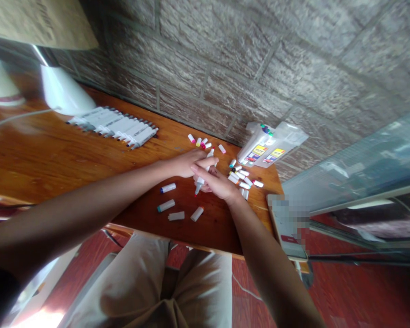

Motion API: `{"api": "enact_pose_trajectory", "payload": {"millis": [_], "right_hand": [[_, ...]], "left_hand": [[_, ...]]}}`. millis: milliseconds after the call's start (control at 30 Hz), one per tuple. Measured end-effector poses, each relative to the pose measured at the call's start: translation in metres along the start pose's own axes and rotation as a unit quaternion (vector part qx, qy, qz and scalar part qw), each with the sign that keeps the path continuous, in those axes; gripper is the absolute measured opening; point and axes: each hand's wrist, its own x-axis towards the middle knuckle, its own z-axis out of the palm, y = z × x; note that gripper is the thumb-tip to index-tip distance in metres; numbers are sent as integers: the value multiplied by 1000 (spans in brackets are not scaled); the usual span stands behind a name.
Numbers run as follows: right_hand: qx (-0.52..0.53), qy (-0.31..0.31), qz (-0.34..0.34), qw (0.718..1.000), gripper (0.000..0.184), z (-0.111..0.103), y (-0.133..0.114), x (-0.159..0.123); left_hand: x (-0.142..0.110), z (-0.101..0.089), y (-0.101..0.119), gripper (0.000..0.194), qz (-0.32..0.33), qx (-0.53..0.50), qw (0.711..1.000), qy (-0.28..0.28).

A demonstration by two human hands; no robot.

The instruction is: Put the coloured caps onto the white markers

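Observation:
A white double-ended marker (pixel 200 181) slants between my two hands above the table, with a red tip at its lower end and red at its upper end. My right hand (pixel 219 183) is closed round its lower half, the thumb lying along the barrel. From the left, my left hand (pixel 188 164) meets it, one finger crossing the upper barrel; its other fingers are partly hidden. Behind the hands lie several pink, red and yellow marked caps (pixel 198 141). In front are loose caps, among them a blue-ended one (pixel 167 187), a teal-ended one (pixel 166 206) and an orange-edged one (pixel 197 214).
A row of capless markers (pixel 116 127) lies at the left on the wooden table (pixel 99 177). More caps (pixel 239 175) are heaped right of my hands, before an open clear plastic case (pixel 259 148). A lamp (pixel 63 89) stands far left; a brick wall (pixel 222 68) runs behind.

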Motion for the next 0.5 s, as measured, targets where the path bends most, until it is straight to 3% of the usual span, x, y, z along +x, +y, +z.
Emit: {"api": "enact_pose_trajectory", "payload": {"millis": [500], "right_hand": [[-68, 19, 10, 997, 65, 2, -1, -2]], "left_hand": [[0, -2, 5, 42, -16, -6, 1000, -19]]}}
